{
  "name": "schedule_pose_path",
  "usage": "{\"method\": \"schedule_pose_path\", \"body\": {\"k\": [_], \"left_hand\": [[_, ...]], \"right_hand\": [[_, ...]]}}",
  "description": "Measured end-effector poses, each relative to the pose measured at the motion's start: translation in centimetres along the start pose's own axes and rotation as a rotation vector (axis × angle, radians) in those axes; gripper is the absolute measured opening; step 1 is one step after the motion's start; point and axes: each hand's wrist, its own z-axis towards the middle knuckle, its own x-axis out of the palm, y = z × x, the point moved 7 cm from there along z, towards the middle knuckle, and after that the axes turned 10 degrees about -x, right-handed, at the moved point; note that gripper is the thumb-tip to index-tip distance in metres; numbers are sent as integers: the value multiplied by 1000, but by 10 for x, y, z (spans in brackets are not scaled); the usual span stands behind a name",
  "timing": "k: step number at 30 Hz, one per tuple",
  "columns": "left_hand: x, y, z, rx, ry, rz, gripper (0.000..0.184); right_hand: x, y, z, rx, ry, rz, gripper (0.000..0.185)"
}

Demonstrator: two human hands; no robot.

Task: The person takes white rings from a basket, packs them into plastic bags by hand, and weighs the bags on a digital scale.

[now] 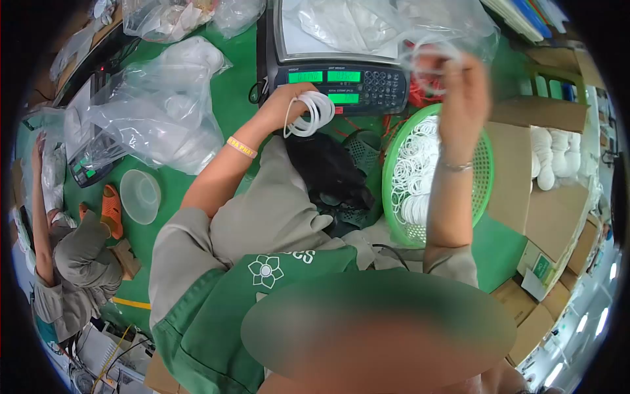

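Several thin white rings (318, 115) hang in a bunch from my left hand (287, 106), whose fingers are closed on them at the front edge of a digital scale (377, 88). My right hand (464, 92) is raised over the far side of a green plastic basket (388, 190) and is smeared by motion. Blurred white rings (426, 62) show at its fingers. Inside the basket lies a heap of loose white rings (413, 161). On the scale's pan rests a clear plastic bag (348, 23) with white contents.
Filled clear bags (157, 111) lie on the green floor to the left. A translucent tub (140, 197) stands near another person (88, 253). Cardboard boxes (548, 203) are on the right, one holding white bundles (554, 154). Red material (423, 92) lies behind the basket.
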Motion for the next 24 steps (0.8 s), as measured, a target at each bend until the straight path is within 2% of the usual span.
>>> {"method": "schedule_pose_path", "body": {"k": [1, 2, 3, 4, 5, 7, 8, 10, 11, 13, 14, 15, 16, 17, 20, 24], "left_hand": [[3, -11, -2, 14, -12, 128, 19], [11, -16, -5, 83, 31, 23, 17], [21, -12, -4, 83, 100, -46, 18], [25, -19, -8, 179, 85, -95, 19], [29, -26, -11, 181, 88, -59, 20], [34, -34, -17, 130, 171, -90, 21], [39, -33, -19, 77, 238, -229, 23], [47, -29, -20, -4, 356, -456, 21], [47, -33, -23, -21, 381, -481, 19], [52, -37, -27, -43, 411, -590, 16], [54, -36, -27, -45, 420, -598, 16], [57, -35, -28, -48, 430, -606, 16], [58, -33, -29, -80, 419, -588, 15], [61, -30, -30, -61, 441, -543, 15], [75, -9, -35, -85, 522, -466, 16], [82, -5, -36, -140, 530, -432, 16]], "right_hand": [[-6, 28, 21, -167, -37, -112, 14], [-9, 30, 39, -241, -107, 138, 17], [-4, 37, 58, -245, -94, -65, 17], [1, 38, 73, -246, -81, -267, 18], [-2, 5, 89, -276, 39, -359, 17], [24, -9, 98, -234, 244, -598, 18], [28, 9, 90, -574, 174, -755, 19], [19, -2, 76, -256, 151, -388, 15], [16, 8, 59, -170, 179, -494, 15], [21, -13, 10, 70, 328, -342, 17], [27, -21, -15, 75, 376, -307, 23], [31, -45, -51, 322, 477, -196, 26], [36, -62, -85, 453, 629, -140, 25], [40, -62, -108, 727, 602, 54, 25], [24, -82, -160, 942, 365, 342, 13], [22, -76, -178, 1006, 342, 356, 10]]}}
